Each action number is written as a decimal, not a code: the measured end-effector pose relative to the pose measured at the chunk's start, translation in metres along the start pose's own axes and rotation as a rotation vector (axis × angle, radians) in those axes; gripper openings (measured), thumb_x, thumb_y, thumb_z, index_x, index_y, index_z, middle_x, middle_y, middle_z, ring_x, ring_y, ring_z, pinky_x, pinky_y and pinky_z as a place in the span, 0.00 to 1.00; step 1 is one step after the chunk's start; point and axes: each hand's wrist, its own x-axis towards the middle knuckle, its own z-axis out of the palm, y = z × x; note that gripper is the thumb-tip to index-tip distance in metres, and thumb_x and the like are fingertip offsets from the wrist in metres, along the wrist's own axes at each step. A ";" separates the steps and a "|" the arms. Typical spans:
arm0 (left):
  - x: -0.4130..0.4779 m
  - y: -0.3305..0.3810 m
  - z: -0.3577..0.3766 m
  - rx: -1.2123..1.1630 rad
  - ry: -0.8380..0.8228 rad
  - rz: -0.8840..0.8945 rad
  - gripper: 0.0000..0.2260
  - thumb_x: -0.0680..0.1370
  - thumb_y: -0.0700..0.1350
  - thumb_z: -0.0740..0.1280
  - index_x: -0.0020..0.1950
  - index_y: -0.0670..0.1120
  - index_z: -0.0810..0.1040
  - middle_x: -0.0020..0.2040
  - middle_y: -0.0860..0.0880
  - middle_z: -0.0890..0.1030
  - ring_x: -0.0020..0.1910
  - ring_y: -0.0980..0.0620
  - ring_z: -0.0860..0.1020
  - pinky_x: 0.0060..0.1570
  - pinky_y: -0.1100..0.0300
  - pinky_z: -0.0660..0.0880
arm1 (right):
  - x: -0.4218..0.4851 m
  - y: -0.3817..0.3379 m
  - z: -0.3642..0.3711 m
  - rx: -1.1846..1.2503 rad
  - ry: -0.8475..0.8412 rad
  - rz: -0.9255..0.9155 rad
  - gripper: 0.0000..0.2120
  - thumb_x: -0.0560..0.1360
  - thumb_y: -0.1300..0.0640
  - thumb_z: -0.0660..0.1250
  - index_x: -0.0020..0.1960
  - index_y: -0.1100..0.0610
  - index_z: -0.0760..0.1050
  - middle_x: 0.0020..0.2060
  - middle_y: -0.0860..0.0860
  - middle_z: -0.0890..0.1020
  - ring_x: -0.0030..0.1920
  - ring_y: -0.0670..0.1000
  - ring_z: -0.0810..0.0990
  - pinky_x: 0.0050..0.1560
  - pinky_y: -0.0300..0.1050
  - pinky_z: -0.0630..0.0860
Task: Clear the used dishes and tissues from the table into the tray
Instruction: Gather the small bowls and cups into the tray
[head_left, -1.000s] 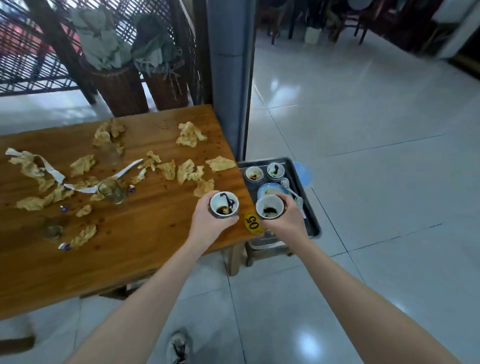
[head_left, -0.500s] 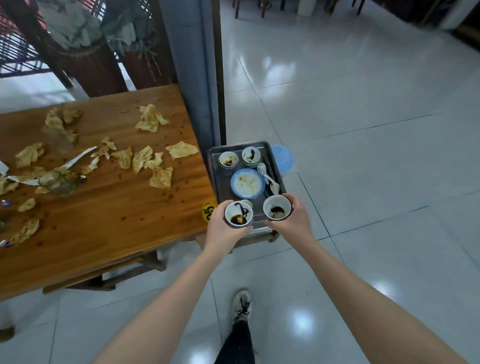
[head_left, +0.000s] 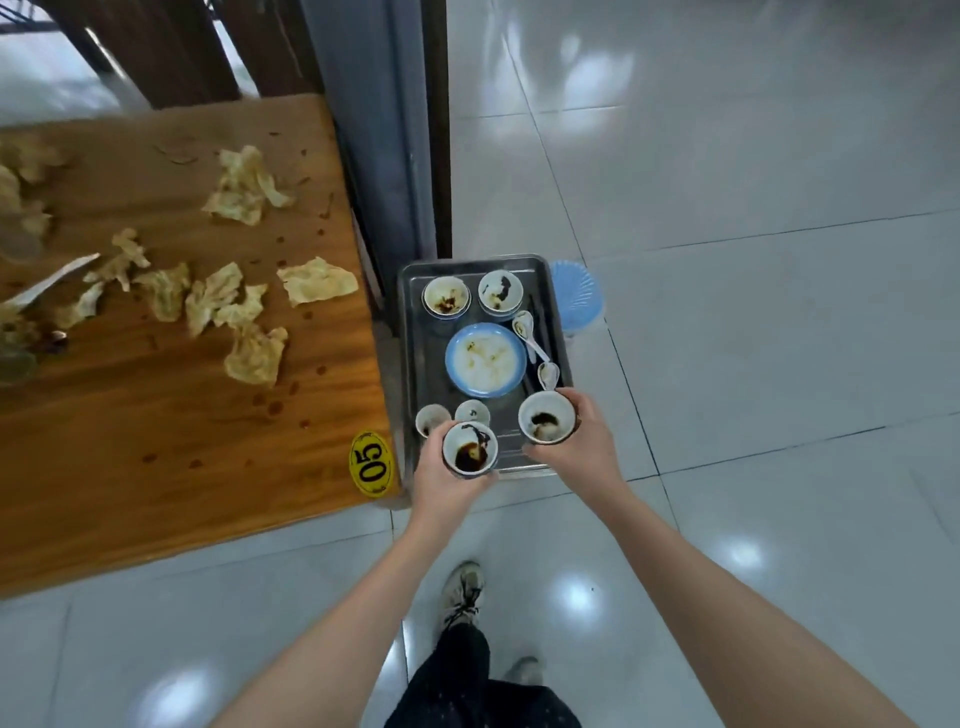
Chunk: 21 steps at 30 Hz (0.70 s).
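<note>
My L hand (head_left: 441, 486) grips one stained cup (head_left: 469, 450), R hand (head_left: 589, 449) the other cup (head_left: 546, 419), both over the near end of the tray (head_left: 410, 322), which runs lengthwise away from me; R cup prob. closer to bare metal.

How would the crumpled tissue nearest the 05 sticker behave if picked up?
The tissue looks thin and crumpled, so probably floppy and very light. Its yellowish staining suggests grease or damp; it might tear or cling to the table when pinched.
</note>
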 end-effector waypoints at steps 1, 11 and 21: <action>0.003 -0.007 0.003 -0.012 0.018 -0.020 0.29 0.63 0.36 0.79 0.57 0.54 0.71 0.53 0.54 0.78 0.54 0.58 0.76 0.53 0.63 0.74 | 0.006 0.007 0.004 -0.018 -0.024 0.003 0.33 0.57 0.60 0.79 0.57 0.49 0.71 0.51 0.46 0.78 0.51 0.48 0.78 0.53 0.46 0.76; 0.052 -0.095 0.023 0.019 0.228 -0.170 0.32 0.63 0.36 0.79 0.62 0.51 0.70 0.53 0.57 0.76 0.53 0.57 0.74 0.49 0.73 0.68 | 0.056 0.095 0.077 -0.110 -0.195 -0.043 0.33 0.57 0.57 0.79 0.59 0.46 0.71 0.47 0.39 0.77 0.52 0.48 0.77 0.54 0.47 0.74; 0.088 -0.166 0.032 0.169 0.218 -0.182 0.31 0.62 0.43 0.80 0.60 0.55 0.71 0.47 0.65 0.75 0.46 0.65 0.73 0.42 0.82 0.66 | 0.079 0.152 0.145 -0.076 -0.233 0.005 0.31 0.59 0.59 0.79 0.59 0.48 0.71 0.50 0.44 0.79 0.50 0.45 0.77 0.46 0.38 0.73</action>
